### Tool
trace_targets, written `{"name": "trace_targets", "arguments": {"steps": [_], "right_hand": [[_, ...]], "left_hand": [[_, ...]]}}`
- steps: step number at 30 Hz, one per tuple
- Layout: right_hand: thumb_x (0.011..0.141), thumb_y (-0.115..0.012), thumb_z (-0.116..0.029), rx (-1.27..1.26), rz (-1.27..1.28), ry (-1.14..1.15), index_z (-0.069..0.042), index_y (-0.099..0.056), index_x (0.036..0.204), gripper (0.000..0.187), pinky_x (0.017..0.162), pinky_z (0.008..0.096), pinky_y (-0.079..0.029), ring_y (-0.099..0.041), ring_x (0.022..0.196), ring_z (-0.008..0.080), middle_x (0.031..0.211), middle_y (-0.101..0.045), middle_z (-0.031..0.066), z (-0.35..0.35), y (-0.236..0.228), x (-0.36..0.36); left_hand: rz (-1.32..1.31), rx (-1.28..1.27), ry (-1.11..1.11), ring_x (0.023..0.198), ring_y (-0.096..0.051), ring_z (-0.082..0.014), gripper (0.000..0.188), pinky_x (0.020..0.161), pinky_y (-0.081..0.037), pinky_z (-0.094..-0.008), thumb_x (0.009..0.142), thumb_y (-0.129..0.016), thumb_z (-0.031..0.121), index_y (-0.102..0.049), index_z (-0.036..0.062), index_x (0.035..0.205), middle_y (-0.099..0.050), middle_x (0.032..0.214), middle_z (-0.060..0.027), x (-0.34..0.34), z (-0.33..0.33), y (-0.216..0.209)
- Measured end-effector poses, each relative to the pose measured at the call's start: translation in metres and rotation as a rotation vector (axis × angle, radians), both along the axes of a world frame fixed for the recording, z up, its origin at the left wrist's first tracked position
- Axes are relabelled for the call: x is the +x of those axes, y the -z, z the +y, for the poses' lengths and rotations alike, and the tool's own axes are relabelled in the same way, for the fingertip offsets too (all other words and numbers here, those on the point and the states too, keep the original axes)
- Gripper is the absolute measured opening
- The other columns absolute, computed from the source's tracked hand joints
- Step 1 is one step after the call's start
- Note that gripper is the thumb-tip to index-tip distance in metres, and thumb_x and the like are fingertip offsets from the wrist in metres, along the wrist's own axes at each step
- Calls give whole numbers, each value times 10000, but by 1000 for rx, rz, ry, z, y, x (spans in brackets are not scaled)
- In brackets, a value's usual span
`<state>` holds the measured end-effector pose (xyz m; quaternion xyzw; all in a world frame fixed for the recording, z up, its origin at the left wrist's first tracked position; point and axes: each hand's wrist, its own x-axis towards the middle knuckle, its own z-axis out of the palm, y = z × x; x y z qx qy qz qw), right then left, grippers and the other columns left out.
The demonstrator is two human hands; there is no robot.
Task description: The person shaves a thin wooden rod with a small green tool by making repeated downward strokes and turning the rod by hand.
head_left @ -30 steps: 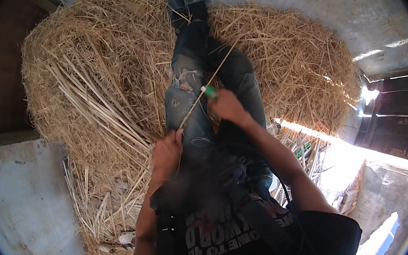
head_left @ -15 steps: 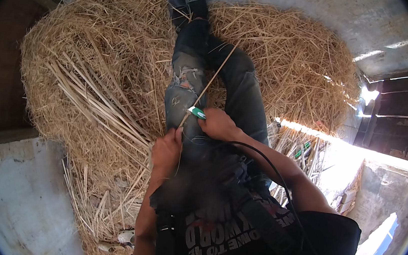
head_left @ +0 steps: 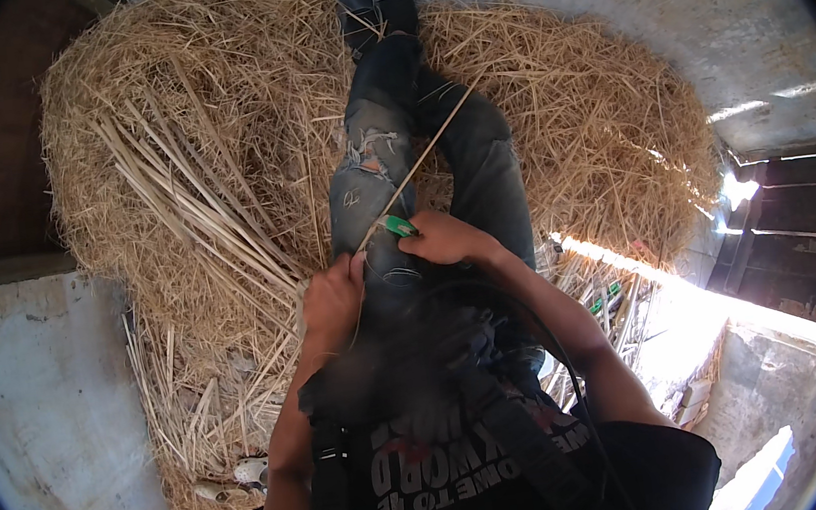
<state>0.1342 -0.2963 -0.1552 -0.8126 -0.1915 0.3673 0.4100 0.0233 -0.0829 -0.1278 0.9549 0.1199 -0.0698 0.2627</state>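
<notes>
Above my thigh, my left hand (head_left: 333, 299) is closed with thumb and fingers on one end of a thin tan strip (head_left: 433, 141), which looks like split bamboo. The strip slants away to the upper right across my legs. My right hand (head_left: 448, 237) grips a small green cutter knife (head_left: 399, 225), its tip against or very near the strip just beyond my left hand. I cannot tell whether the blade cuts into it. A thin fibre curls down beside my left wrist.
I sit with outstretched legs in ripped dark trousers (head_left: 369, 133) on a heap of straw (head_left: 573, 115). A bundle of pale split strips (head_left: 186, 205) lies to the left. Another green object (head_left: 606, 298) rests right of my forearm. Concrete walls (head_left: 52, 396) and dark wooden boards (head_left: 788, 232) surround the heap.
My right hand has shifted slightly right and the knife has turned, so its bright white glint is gone. My left hand stays in place on the strip.
</notes>
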Motion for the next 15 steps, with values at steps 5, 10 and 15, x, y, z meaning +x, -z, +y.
{"name": "trace_targets", "arguments": {"steps": [5,10,15], "right_hand": [[945,-741,-350,87,63,297,17,-730,861,377,610,417,-484,-654,614,277,629,-623,154,8,-33,2],[932,-801,-387,235,-182,416,7,-760,853,404,526,393,-437,-578,503,172,525,-547,78,28,-28,-10],[913,-803,-348,154,-239,429,8,-736,860,367,607,448,-489,-642,618,357,628,-621,177,33,-12,-14]], "left_hand": [[7,28,-12,726,-649,-527,357,626,-512,-586,1047,-621,346,-626,37,868,-664,747,-279,-1,-3,-4],[-3,87,-4,713,-694,-498,374,645,-558,-600,1040,-598,439,-642,96,897,-700,744,-223,-3,-4,-2],[-12,133,13,698,-702,-483,380,644,-563,-591,1040,-601,432,-645,83,896,-705,735,-210,0,-7,-4]]}}
